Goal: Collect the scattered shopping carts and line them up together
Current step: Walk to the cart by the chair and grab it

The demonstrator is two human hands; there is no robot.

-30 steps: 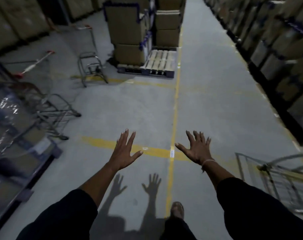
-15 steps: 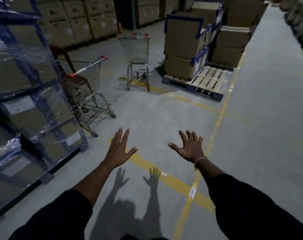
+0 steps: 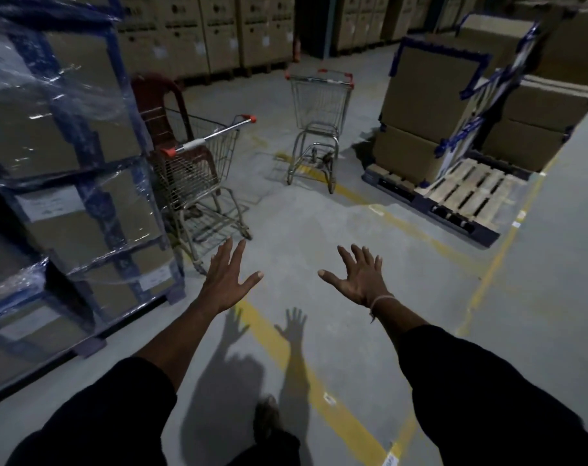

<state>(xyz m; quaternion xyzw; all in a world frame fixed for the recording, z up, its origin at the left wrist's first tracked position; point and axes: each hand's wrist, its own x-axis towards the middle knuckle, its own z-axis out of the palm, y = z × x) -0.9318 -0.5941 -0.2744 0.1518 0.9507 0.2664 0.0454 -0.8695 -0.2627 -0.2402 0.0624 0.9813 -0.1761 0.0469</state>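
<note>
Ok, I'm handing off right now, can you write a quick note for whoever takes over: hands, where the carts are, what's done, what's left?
Left hand: open, holds nothing.
Right hand: open, holds nothing.
Near cart: ahead left, beside the wrapped boxes, a red chair behind it.
Far cart: further ahead, standing alone, left of the pallet.
Done: nothing lined up in view; the two carts stand apart.
Left: take hold of each cart and line them up together.
</note>
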